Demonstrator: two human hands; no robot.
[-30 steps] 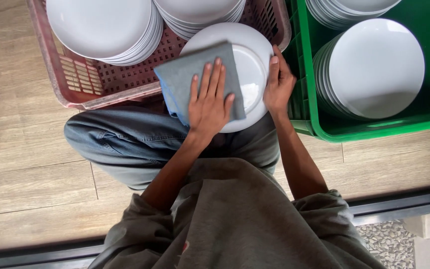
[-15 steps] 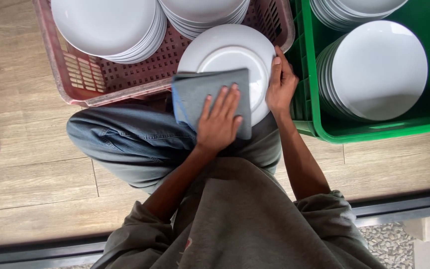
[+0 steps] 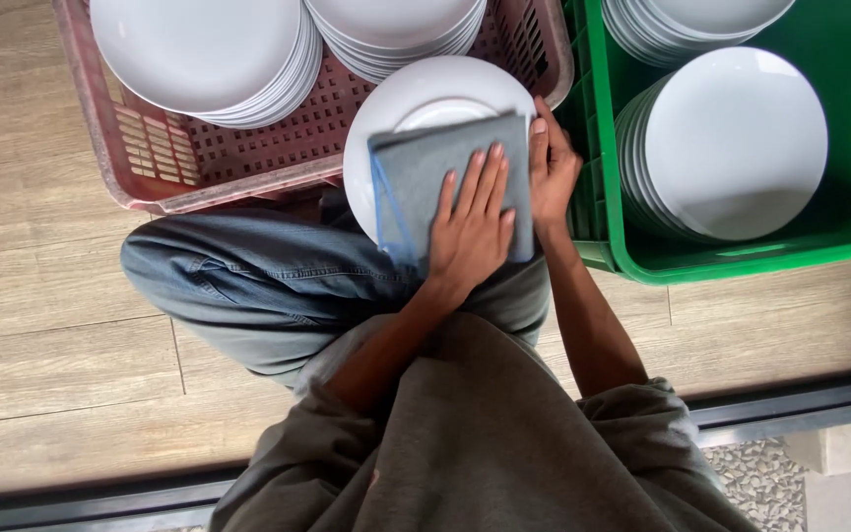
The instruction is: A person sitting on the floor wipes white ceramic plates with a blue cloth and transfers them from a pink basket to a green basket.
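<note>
The left hand [image 3: 473, 229] lies flat, fingers spread, pressing a folded grey cloth [image 3: 435, 182] onto a round white plate [image 3: 416, 99]; half a second ago the cloth sat lower on the plate, so the wiping stroke has travelled up and rightward. The right hand [image 3: 552, 172] grips the plate's right rim, fingers curled. The plate rests over the person's denim-clad knee, its upper edge overlapping the red plastic crate [image 3: 150, 167] of stacked plates; the green plastic crate [image 3: 741, 261] stands just right of it, leaving little room.
</note>
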